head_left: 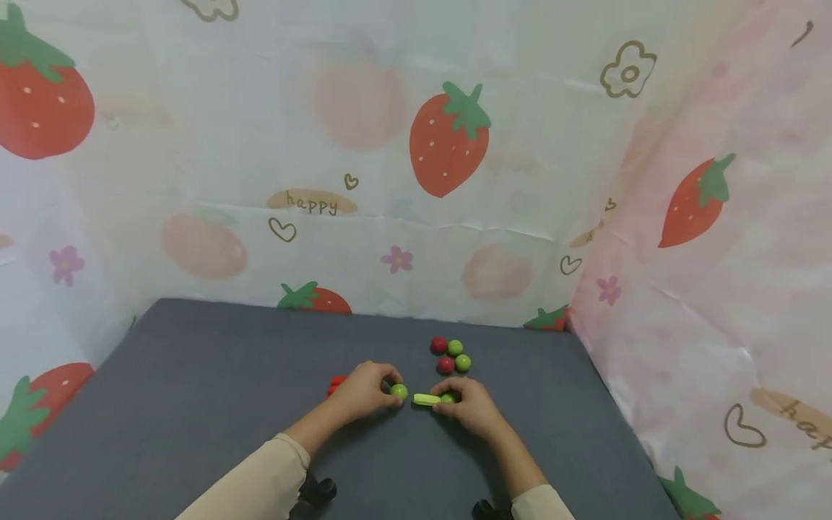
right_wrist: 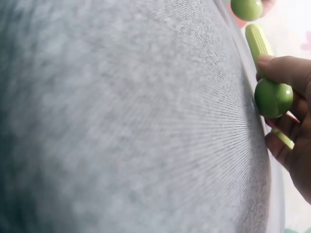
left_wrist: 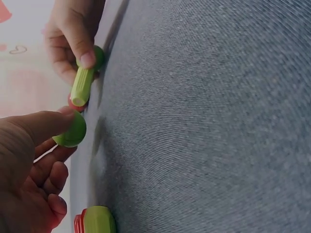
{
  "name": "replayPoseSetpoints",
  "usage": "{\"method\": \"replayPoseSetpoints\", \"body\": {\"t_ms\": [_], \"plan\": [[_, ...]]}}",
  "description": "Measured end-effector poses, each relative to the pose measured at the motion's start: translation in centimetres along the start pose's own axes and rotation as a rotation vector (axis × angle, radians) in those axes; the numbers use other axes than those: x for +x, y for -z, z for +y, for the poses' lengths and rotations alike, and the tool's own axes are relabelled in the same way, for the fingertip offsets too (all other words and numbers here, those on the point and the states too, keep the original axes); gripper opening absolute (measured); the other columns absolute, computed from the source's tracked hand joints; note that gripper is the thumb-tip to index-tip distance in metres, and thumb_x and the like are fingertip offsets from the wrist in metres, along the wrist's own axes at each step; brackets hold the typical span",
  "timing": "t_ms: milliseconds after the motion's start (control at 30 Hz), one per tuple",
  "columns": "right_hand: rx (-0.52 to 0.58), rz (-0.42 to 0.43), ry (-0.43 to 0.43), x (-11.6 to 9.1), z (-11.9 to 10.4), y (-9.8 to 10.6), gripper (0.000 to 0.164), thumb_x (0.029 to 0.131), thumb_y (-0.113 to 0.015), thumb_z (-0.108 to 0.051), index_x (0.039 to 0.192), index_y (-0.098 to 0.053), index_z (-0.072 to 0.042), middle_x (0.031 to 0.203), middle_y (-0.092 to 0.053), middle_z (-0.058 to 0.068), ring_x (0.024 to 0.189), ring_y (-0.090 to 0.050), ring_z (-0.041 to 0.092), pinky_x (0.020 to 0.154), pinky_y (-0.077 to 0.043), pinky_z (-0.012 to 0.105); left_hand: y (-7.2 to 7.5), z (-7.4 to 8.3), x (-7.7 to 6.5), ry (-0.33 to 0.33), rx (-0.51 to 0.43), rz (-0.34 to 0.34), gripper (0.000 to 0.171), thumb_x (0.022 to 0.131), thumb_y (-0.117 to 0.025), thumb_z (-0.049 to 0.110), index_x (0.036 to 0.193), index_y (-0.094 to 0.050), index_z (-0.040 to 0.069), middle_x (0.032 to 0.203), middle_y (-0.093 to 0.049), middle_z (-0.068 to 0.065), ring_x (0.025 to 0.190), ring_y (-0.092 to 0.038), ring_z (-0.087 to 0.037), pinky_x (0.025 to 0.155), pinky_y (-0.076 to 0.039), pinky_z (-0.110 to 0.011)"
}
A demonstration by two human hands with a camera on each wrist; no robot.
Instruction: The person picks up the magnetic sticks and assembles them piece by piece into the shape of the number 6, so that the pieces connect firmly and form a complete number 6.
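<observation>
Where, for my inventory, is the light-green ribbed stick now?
In the head view, the light-green ribbed stick is below centre in the right hand, between one round green ball there and another green ball in the left hand.

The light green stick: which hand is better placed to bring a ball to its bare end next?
Probably the left hand: it holds a green ball near the bare end of the stick; the right hand grips the stick and a second green ball.
</observation>
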State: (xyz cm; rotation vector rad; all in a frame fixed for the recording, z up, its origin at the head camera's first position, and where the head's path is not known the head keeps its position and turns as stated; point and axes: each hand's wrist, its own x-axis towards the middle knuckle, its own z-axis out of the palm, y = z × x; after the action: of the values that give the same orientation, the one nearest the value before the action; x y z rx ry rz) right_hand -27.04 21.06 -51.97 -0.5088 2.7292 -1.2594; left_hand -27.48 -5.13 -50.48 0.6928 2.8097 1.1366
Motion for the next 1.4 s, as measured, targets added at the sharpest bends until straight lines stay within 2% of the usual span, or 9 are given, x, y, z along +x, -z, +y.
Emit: {"method": "replayPoseSetpoints", "body": {"t_ms": [300, 500, 833, 1100, 1400], "plan": [[0.006, -0.013, -0.001, 0.4, -0.3, -0.6, 0.019, 0.086, -0.083, -0.020, 0.105, -0.078, -0.019, 0.109, -0.072, 0.000, 0.088, -0.060, 0.013, 0.077, -0.050, 0.031, -0.4, -0.6, -0.3, -0.012, -0.004, 0.011, 0.026, 0.083, -0.087, 0.024, 0.104, -0.074, 0.016, 0.100, -0.074, 0.003, 0.095, -0.066, -0.017, 0.085, -0.053, -0.041], [0.013, -0.015, 0.006, 1.0, -0.4, -0.8, 0.021, 0.087, -0.083, -0.019, 0.107, -0.078, -0.017, 0.109, -0.073, 0.000, 0.088, -0.061, 0.012, 0.076, -0.051, 0.030, -0.3, -0.3, -0.3, -0.014, -0.013, 0.008, 0.025, 0.083, -0.087, 0.023, 0.104, -0.075, 0.015, 0.100, -0.074, 0.003, 0.091, -0.066, -0.015, 0.081, -0.053, -0.039], [0.017, -0.029, 0.021, 1.2, -0.9, -1.1, 0.020, 0.086, -0.083, -0.015, 0.105, -0.078, -0.014, 0.106, -0.073, 0.002, 0.087, -0.062, 0.012, 0.077, -0.051, 0.029, -0.2, -0.5, -0.6, 0.008, 0.022, 0.003, 0.025, 0.083, -0.087, 0.025, 0.103, -0.075, 0.017, 0.099, -0.073, 0.004, 0.094, -0.066, -0.016, 0.084, -0.053, -0.041], [0.031, -0.038, 0.031, 1.4, -0.9, -1.2, 0.020, 0.086, -0.084, -0.015, 0.104, -0.078, -0.012, 0.105, -0.073, 0.003, 0.085, -0.061, 0.012, 0.075, -0.051, 0.029, 0.0, -0.4, -0.7, 0.015, 0.038, 0.003, 0.025, 0.082, -0.088, 0.024, 0.102, -0.076, 0.015, 0.096, -0.073, 0.004, 0.097, -0.065, -0.020, 0.092, -0.049, -0.047], [0.025, -0.041, 0.019, 1.3, -1.0, -1.2, 0.020, 0.086, -0.084, -0.015, 0.105, -0.078, -0.014, 0.106, -0.072, 0.002, 0.087, -0.060, 0.012, 0.076, -0.050, 0.029, 0.0, -0.5, -0.8, 0.022, 0.039, -0.014, 0.027, 0.083, -0.087, 0.025, 0.105, -0.076, 0.016, 0.099, -0.073, 0.004, 0.096, -0.065, -0.018, 0.088, -0.052, -0.044]]}}
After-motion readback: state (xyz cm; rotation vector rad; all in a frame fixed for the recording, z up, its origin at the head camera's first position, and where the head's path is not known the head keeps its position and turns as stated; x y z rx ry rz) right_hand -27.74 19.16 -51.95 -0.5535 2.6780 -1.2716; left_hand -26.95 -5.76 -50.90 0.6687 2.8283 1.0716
